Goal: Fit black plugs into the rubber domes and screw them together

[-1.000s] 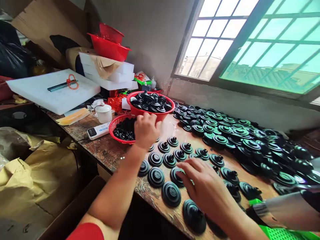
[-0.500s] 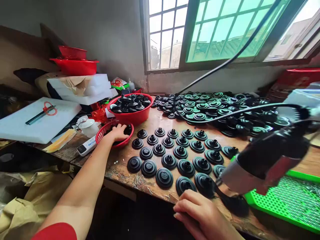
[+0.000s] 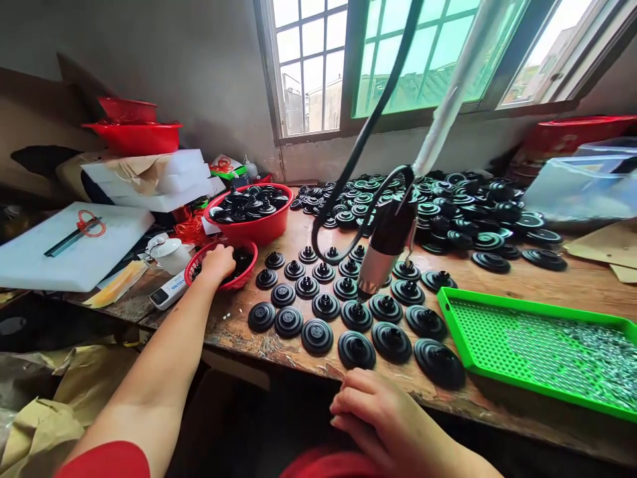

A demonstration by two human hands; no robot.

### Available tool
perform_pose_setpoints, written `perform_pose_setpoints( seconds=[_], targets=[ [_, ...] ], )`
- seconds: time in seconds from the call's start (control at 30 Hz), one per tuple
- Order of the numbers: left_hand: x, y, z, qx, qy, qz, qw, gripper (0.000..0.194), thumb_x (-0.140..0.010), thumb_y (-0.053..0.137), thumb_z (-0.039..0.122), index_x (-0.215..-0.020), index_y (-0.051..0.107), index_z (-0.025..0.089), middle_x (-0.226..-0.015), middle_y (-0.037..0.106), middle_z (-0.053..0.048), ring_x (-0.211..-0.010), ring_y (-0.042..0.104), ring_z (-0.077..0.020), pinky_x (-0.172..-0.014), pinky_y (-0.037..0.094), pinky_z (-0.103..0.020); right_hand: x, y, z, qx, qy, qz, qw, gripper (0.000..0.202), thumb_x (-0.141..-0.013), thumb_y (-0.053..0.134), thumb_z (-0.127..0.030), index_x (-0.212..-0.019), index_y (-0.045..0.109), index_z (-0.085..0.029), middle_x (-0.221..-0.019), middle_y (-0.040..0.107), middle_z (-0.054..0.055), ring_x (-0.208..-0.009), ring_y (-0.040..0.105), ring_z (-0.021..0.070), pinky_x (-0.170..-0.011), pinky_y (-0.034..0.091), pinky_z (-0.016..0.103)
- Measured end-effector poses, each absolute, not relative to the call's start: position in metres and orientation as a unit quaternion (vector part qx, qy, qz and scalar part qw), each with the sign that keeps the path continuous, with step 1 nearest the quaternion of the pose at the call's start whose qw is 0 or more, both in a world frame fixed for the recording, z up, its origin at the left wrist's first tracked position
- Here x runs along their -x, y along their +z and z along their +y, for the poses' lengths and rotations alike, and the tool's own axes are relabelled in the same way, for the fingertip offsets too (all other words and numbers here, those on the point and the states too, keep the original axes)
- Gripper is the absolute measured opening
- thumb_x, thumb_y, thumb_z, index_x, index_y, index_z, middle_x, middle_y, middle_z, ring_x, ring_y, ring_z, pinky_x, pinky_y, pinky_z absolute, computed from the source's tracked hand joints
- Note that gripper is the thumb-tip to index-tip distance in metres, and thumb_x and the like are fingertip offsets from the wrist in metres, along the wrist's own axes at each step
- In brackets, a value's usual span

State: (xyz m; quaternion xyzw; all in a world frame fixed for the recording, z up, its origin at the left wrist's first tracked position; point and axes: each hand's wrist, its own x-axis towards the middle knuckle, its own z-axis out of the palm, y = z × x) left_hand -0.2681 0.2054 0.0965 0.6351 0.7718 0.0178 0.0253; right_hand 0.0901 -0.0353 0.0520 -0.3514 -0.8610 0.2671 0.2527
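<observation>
My left hand (image 3: 217,263) reaches into a small red basket (image 3: 247,275) with small black parts in it. Its fingers are bent and closed, with the tips hidden among the parts. Low in front of the table edge, my right hand (image 3: 365,405) is curled closed; whatever is in its palm, if anything, is hidden. Rows of round, stepped black discs (image 3: 317,337) lie on the wooden table (image 3: 223,325), most with a short stem upward. Over them hangs a power screwdriver (image 3: 381,249), tip down and touched by neither hand.
A larger red basin (image 3: 269,229) holds more black discs, and a big heap of them (image 3: 452,212) lies at the back. On the right is a green perforated tray (image 3: 478,362) with small metal pieces. A cable (image 3: 353,159) loops above the table. White foam (image 3: 119,265) sits left.
The screwdriver has swung left from the right side to over the discs, uncovering the green tray. My left hand's fingers have drawn in inside the basket. The view has shifted slightly.
</observation>
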Motion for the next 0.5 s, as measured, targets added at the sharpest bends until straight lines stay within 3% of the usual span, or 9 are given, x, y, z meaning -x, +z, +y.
perform_pose_setpoints(
  seconds=[0.1,0.2,0.27,0.33,0.43,0.5],
  targets=[
    [0.272,0.107,0.198,-0.612,0.099,0.785,0.01,0.035,-0.081,0.058,0.026,-0.114,0.068,0.016,-0.13,0.06,-0.02,-0.126,0.055,-0.0439,-0.103,0.045,-0.056,-0.09,0.053,-0.035,0.353,0.268,-0.86,0.253,0.016,-0.097,0.056,-0.025,-0.087,0.068,-0.022,-0.085,0.068,0.005,-0.076,0.063,0.0169,-0.065,0.043,0.028],
    [0.268,0.121,0.191,-0.594,0.199,0.779,0.015,0.026,-0.082,0.058,0.024,-0.105,0.067,0.016,-0.127,0.061,-0.017,-0.126,0.055,-0.0392,-0.106,0.044,-0.052,-0.088,0.051,-0.034,0.349,0.268,-0.86,0.259,0.016,-0.098,0.056,-0.025,-0.088,0.068,-0.022,-0.085,0.069,0.005,-0.076,0.063,0.017,-0.066,0.044,0.028],
    [0.258,0.129,0.184,-0.581,0.274,0.766,0.035,0.023,-0.086,0.056,0.026,-0.105,0.064,0.016,-0.123,0.062,-0.015,-0.121,0.058,-0.033,-0.1,0.05,-0.044,-0.086,0.051,-0.033,0.346,0.265,-0.86,0.267,0.017,-0.098,0.056,-0.026,-0.088,0.069,-0.022,-0.084,0.069,0.005,-0.075,0.064,0.0172,-0.066,0.046,0.028],
    [0.241,0.135,0.169,-0.567,0.335,0.75,0.066,0.024,-0.091,0.053,0.032,-0.108,0.06,0.016,-0.112,0.065,-0.011,-0.108,0.064,-0.0258,-0.083,0.057,-0.035,-0.085,0.053,-0.032,0.343,0.263,-0.856,0.282,0.016,-0.098,0.056,-0.025,-0.09,0.069,-0.023,-0.085,0.069,0.005,-0.075,0.065,0.0171,-0.065,0.048,0.028],
    [0.203,0.133,0.124,-0.547,0.421,0.692,0.211,0.025,-0.093,0.054,0.04,-0.105,0.058,0.019,-0.09,0.064,-0.004,-0.077,0.065,-0.0149,-0.052,0.049,-0.019,-0.083,0.058,-0.027,0.337,0.271,-0.837,0.336,0.013,-0.098,0.056,-0.024,-0.1,0.069,-0.024,-0.088,0.069,0.005,-0.076,0.066,0.0163,-0.066,0.052,0.027],
    [0.174,0.124,0.086,-0.417,0.523,0.518,0.533,0.025,-0.084,0.07,0.037,-0.096,0.058,0.019,-0.087,0.062,-0.003,-0.071,0.062,-0.0124,-0.044,0.039,-0.014,-0.08,0.062,-0.022,0.338,0.278,-0.808,0.394,0.016,-0.098,0.056,-0.023,-0.109,0.067,-0.025,-0.092,0.069,0.006,-0.077,0.067,0.016,-0.066,0.055,0.027]
  ],
)
